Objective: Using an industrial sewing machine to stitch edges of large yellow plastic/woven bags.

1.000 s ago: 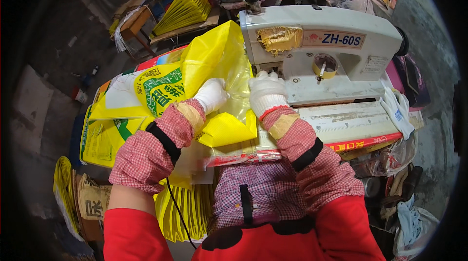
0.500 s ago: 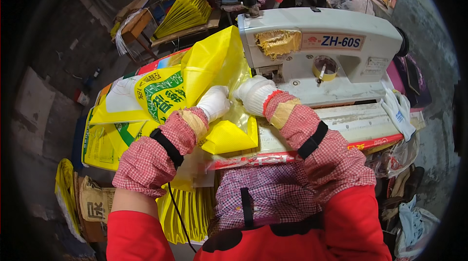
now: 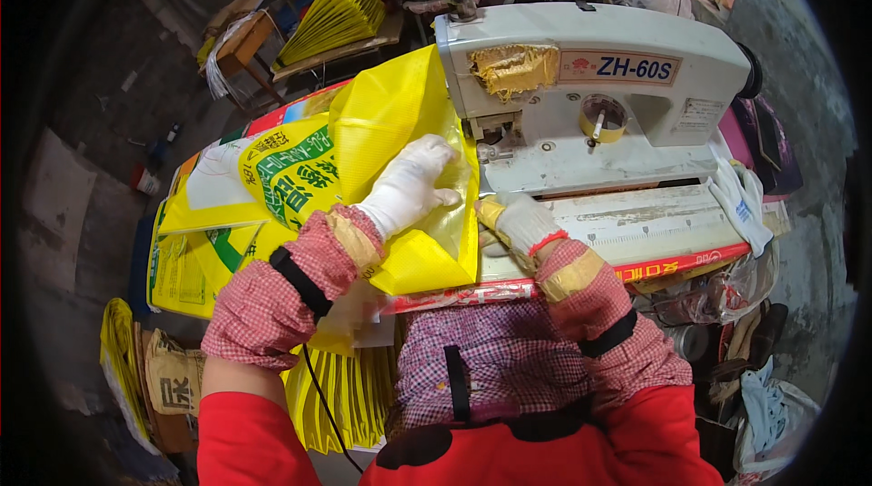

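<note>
Yellow bag (image 3: 363,136), long axis sideways, open rightward; left fingers (image 3: 433,151) apart, right fingers' (image 3: 491,213) grip unclear

The bag (image 3: 377,104) is yellow with green print. It lies under the left hand (image 3: 409,184), one end folded open. Its edge maybe touches the right hand (image 3: 527,224).

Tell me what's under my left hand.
Under your left hand is a yellow printed bag, with shiny clear plastic showing to the hand's right. Whatever lies directly beneath your palm is covered.
</note>
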The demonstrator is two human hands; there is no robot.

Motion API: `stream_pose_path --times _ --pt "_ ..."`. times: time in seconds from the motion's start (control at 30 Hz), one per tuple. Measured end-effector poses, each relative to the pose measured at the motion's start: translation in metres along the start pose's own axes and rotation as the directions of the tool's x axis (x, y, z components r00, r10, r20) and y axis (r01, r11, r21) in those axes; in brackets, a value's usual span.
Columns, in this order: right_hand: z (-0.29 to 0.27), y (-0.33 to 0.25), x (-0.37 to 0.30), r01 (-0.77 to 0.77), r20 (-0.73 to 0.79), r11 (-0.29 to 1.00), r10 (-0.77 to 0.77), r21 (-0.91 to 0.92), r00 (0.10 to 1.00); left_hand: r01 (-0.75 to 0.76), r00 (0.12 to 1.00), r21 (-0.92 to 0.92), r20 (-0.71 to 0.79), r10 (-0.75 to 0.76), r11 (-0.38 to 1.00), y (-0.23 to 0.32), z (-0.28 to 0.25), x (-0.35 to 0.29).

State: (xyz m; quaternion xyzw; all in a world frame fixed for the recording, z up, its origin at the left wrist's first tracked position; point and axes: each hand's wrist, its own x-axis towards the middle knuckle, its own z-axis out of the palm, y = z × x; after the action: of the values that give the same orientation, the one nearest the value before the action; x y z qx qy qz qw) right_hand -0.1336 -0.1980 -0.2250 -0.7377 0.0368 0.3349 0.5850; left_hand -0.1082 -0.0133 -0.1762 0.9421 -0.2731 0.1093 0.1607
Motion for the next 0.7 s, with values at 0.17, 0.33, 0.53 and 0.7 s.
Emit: stream_pose_path --times 0.17,0.33,0.53,0.7 --pt "0.009 0.044 0.048 0.194 0.076 0.938 -0.224 0.286 0.972 -0.105 0.982 0.041 0.163 0.097 0.994 0.001 0.020 0.012" --pt "0.015 0.031 0.024 -0.033 0.263 0.727 -0.205 0.686 0.943 -0.183 0.933 0.203 0.343 0.106 0.962 -0.013 0.017 -0.011" --pt "0.021 0.018 0.019 -0.082 0.234 0.624 -0.165 0.777 0.958 -0.232 0.950 0.178 0.253 0.184 0.956 -0.013 0.021 -0.032" --pt "0.030 0.023 0.037 -0.048 0.173 0.500 -0.208 0.865 0.963 -0.256 0.927 0.197 0.327 0.182 0.946 0.001 0.025 -0.030"
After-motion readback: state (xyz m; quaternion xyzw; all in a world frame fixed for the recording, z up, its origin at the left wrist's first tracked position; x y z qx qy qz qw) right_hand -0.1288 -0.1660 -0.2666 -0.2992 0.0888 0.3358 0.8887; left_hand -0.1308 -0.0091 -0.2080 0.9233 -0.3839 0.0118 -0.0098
